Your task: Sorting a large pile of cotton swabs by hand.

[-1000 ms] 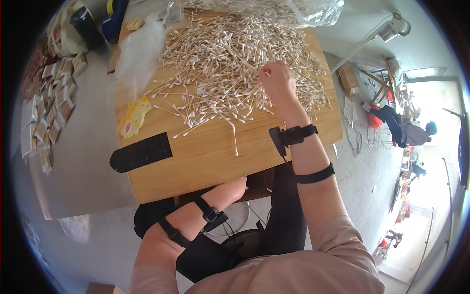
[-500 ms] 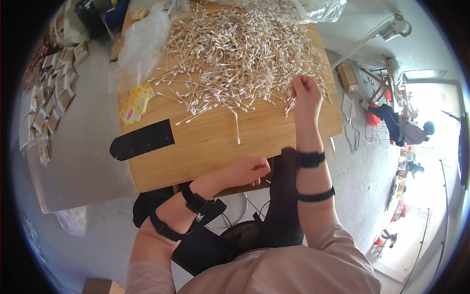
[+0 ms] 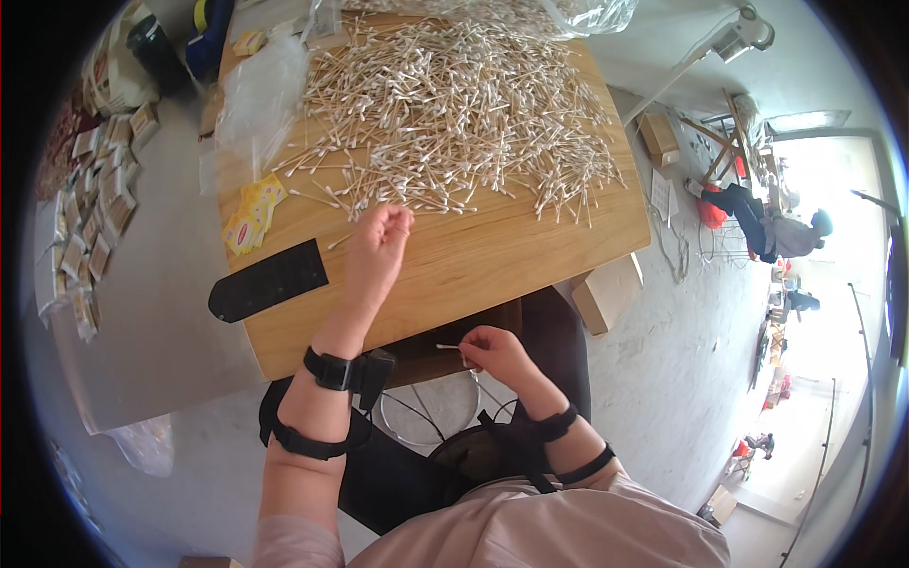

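A wide heap of cotton swabs (image 3: 464, 104) with white tips and pale sticks covers the far part of the wooden table (image 3: 492, 246). My left hand (image 3: 382, 244) reaches to the heap's near left edge, its fingers pinched together. Whatever lies between those fingertips, if anything, is hidden. Below the table's near edge, my right hand (image 3: 497, 355) pinches a cotton swab (image 3: 448, 346), whose white end points left. It hovers by a dark open space (image 3: 431, 352) under the tabletop. Black straps with small devices circle both forearms.
Yellow printed cards (image 3: 253, 213) and a black strip (image 3: 268, 280) lie at the table's left, near a clear plastic bag (image 3: 263, 99). Many small packs (image 3: 95, 208) cover the surface further left. A cardboard box (image 3: 609, 293) stands right of the table. Another person (image 3: 776, 227) sits far right.
My left hand has gone from the table's near edge up to the heap. My right hand has come back from the heap's right side to below the table edge, with a cotton swab.
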A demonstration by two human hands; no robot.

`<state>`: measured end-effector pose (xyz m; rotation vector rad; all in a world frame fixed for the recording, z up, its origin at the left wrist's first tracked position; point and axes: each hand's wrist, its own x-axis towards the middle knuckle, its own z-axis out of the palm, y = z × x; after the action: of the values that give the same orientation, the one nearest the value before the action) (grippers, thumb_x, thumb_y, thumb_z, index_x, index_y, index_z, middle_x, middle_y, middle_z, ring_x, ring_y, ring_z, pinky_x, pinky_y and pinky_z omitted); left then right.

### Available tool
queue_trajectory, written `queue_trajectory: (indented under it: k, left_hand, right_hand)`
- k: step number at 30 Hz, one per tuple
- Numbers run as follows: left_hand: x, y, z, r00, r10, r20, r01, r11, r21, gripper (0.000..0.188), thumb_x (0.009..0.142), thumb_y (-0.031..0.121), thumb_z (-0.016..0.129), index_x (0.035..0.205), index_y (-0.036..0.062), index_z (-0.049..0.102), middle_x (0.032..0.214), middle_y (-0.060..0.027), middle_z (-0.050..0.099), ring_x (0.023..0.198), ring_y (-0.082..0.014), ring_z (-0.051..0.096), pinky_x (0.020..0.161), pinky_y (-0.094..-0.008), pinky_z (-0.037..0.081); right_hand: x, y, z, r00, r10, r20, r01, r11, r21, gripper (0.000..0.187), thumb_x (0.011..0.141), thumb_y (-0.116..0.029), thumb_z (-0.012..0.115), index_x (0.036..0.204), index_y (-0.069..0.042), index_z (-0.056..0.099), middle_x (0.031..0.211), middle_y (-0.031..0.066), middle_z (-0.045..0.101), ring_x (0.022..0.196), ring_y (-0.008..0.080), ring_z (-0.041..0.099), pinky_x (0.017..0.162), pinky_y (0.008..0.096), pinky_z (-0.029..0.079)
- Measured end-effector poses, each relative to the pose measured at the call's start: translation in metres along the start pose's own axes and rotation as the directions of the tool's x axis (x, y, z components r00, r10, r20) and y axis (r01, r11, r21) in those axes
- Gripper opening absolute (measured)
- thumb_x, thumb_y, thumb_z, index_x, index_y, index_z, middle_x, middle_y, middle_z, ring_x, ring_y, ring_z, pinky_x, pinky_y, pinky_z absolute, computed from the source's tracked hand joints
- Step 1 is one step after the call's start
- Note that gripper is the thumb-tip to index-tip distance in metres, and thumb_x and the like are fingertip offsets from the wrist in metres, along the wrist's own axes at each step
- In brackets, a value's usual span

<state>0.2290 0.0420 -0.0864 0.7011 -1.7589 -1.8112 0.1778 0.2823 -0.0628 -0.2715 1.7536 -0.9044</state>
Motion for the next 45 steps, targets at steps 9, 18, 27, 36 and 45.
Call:
queue_trajectory:
  k: [9,18,27,36,45]
  left_hand:
    - [0.009,0.027,-0.002,0.991,-0.088,-0.097,0.077,0.991,-0.106,0.016,0.094,0.012,0.053,0.097,-0.0032,0.057,0.086,-0.0063,0.063,0.087,-0.0118,0.062,0.077,-0.0225,0.049]
    - [0.018,0.021,0.008,0.988,-0.014,-0.154,0.0,0.996,-0.088,0.013,0.094,0.009,0.052,0.095,-0.0023,0.058,0.085,-0.0055,0.062,0.077,-0.0095,0.059,0.071,-0.0217,0.048]
    - [0.023,0.019,0.011,0.986,-0.057,-0.16,0.031,0.987,-0.16,0.011,0.093,0.006,0.053,0.094,-0.003,0.058,0.082,-0.004,0.06,0.076,-0.0092,0.059,0.07,-0.021,0.047]
    - [0.021,0.018,0.009,0.985,-0.024,-0.172,0.007,0.995,-0.101,0.011,0.093,0.007,0.052,0.095,-0.0026,0.058,0.087,-0.0058,0.061,0.081,-0.0117,0.061,0.075,-0.0239,0.052]
    - [0.026,0.018,0.016,0.986,-0.058,-0.155,0.026,0.979,-0.2,0.012,0.094,0.008,0.051,0.095,-0.0016,0.057,0.085,-0.0055,0.061,0.078,-0.0102,0.06,0.072,-0.0225,0.051]
  right_hand:
    - [0.016,-0.07,-0.084,0.706,-0.437,-0.557,0.418,0.892,-0.17,0.013,0.088,-0.011,0.06,0.094,0.0,0.065,0.076,0.0016,0.062,0.07,0.0072,0.055,0.064,0.0228,0.047]
    - [0.125,-0.102,-0.173,0.478,-0.534,-0.698,0.088,0.819,-0.567,0.045,0.087,-0.033,0.057,0.122,-0.006,0.052,0.12,0.0129,0.056,0.114,0.0282,0.049,0.1,0.0406,0.034]
    - [0.173,-0.178,-0.094,0.705,-0.428,-0.566,0.54,0.841,0.036,0.052,0.078,-0.017,0.067,0.126,-0.006,0.05,0.094,0.0108,0.059,0.075,0.0154,0.056,0.064,0.03,0.046]
    - [0.142,-0.249,-0.05,0.577,-0.784,-0.229,0.732,0.621,-0.279,0.056,0.081,-0.013,0.067,0.132,-0.008,0.044,0.111,0.015,0.056,0.083,0.0122,0.058,0.066,0.0249,0.049]
    - [0.163,-0.162,-0.295,0.35,-0.638,-0.686,0.027,0.738,-0.674,0.034,0.087,-0.034,0.054,0.114,-0.013,0.062,0.115,0.011,0.061,0.108,0.0288,0.055,0.093,0.0368,0.042]
